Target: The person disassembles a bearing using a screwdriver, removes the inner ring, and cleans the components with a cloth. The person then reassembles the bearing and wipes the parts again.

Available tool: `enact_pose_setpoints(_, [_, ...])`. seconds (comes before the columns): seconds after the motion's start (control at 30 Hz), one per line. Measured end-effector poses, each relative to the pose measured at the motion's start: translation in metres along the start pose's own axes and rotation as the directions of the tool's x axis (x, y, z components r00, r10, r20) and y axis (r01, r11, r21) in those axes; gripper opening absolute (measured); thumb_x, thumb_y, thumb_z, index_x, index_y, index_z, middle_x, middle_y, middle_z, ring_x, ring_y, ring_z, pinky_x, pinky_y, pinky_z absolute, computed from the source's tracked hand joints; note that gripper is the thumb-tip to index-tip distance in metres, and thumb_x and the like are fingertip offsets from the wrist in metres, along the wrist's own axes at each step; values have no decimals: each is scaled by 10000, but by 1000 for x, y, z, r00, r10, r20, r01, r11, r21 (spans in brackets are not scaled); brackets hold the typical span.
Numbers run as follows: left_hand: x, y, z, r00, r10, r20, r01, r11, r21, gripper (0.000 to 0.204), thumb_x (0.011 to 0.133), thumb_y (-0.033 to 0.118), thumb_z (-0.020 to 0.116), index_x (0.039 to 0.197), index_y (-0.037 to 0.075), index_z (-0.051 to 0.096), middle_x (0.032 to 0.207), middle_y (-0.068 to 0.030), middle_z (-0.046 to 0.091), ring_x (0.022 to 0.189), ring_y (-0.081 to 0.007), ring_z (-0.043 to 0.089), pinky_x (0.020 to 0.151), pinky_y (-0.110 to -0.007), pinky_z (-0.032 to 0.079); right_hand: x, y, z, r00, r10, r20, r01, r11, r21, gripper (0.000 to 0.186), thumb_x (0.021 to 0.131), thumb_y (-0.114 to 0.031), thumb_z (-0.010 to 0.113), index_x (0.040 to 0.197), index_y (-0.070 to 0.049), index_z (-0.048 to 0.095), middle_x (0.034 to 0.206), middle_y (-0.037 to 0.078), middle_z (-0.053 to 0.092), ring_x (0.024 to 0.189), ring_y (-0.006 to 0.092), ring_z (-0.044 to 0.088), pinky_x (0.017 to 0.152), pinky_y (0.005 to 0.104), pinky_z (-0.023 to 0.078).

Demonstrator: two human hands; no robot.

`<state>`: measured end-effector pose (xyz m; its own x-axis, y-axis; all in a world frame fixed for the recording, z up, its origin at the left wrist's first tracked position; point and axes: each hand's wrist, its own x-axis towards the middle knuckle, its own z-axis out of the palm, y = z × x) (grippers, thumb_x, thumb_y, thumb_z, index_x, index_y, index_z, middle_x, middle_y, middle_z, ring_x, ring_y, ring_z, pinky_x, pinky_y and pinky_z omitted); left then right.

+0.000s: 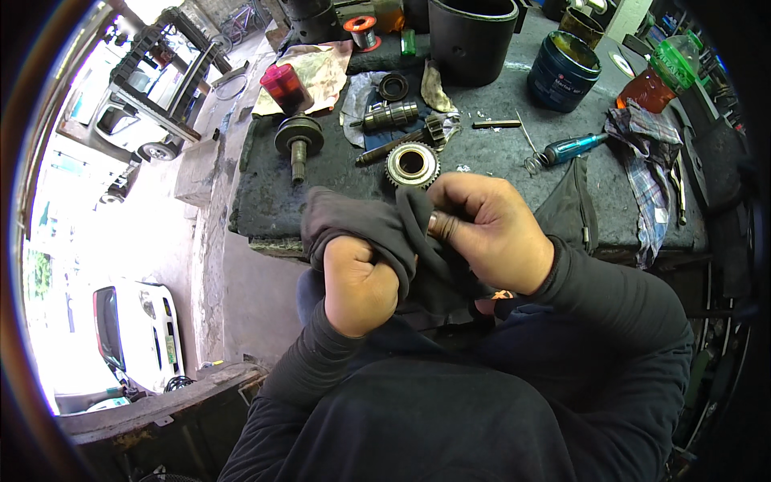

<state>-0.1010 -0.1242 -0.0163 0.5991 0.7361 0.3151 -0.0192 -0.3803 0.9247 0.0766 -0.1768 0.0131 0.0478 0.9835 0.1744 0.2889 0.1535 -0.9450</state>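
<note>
A dark grey cloth [353, 215] is bunched up between my hands in front of the bench edge. My left hand [361, 285] is closed in its folds, with the fingertips hidden by the fabric. My right hand [498, 233] pinches the cloth on its other side, thumb against bent fingers. Whether the cloth wraps a part, I cannot tell. Just beyond it lies a toothed metal gear ring [392, 169]. Behind the gear are a thin gear shaft [397, 145] and a thicker stepped shaft [389, 116]. To their left stands a shaft with a round pulley-like head [299, 157].
A teal-handled tool [574, 150] and a plaid rag [649, 181] lie to the right. Farther back stand a blue tub [564, 84], a black bucket [474, 48], a green-topped jar [654, 84], a red container [286, 88] and a wire spool [363, 36]. A white car [148, 329] is outside.
</note>
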Motion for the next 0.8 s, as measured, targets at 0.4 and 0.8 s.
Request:
enact_pose_setpoints(0.4, [-4,-16,30,934,165,-318,-172,985,8,129,876,-54,494,936,-48,607,949,-78,622,874,-166,585,802,-285,470,-1,8,14,949,287,-130,-136,746,652,90,827,61,624,863,-18,602,766,-31,564,717,38,497,651,209,445])
enact_pose_setpoints(0.8, [-15,-28,25,949,-132,-285,0,907,-422,145,889,-61,495,981,-53,606,995,-79,641,893,-135,619,769,-248,499,2,1,8,968,252,19,-205,740,641,63,864,50,579,901,19,618,827,23,638,750,58,554,672,220,472])
